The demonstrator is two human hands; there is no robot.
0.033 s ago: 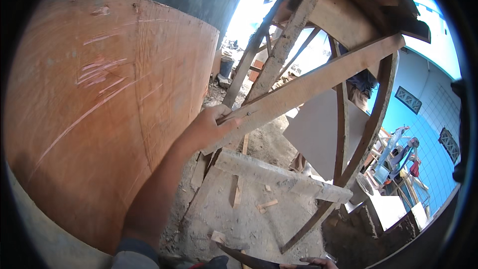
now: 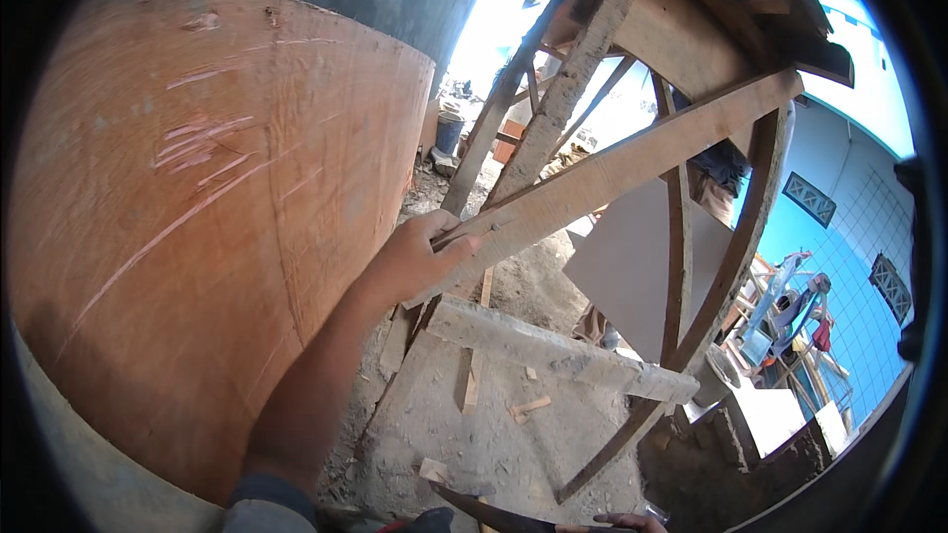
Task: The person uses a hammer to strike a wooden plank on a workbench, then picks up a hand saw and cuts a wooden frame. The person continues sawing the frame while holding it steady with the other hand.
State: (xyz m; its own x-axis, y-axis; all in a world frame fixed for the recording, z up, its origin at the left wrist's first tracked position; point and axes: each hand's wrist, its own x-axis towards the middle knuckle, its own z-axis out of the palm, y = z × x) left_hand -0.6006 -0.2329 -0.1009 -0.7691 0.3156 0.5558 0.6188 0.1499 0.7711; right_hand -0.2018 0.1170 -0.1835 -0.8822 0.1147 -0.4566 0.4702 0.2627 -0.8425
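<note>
My left hand (image 2: 420, 255) is closed round the lower end of a long wooden plank (image 2: 632, 158). The plank slopes up to the right, and its far end lies against a curved wooden rib (image 2: 746, 237). A nail (image 2: 496, 227) sticks out of the plank just beyond my fingers. At the bottom edge shows part of my right hand (image 2: 632, 521), closed at the end of a tool with a long, dark, tapering blade (image 2: 484, 510). The tool's handle is mostly cut off by the edge, so its exact kind is unclear.
A tall curved plywood panel (image 2: 197, 197) stands close on the left. Rough timber posts (image 2: 573, 79) and a crossbeam (image 2: 553, 347) frame the middle. Wood scraps (image 2: 530, 408) litter the dusty ground. Behind the ribs, a person (image 2: 713, 178) is partly hidden by a pale sheet (image 2: 632, 257).
The pale sheet behind the frame has shifted very slightly. My left hand keeps its hold on the plank, almost unmoved.
</note>
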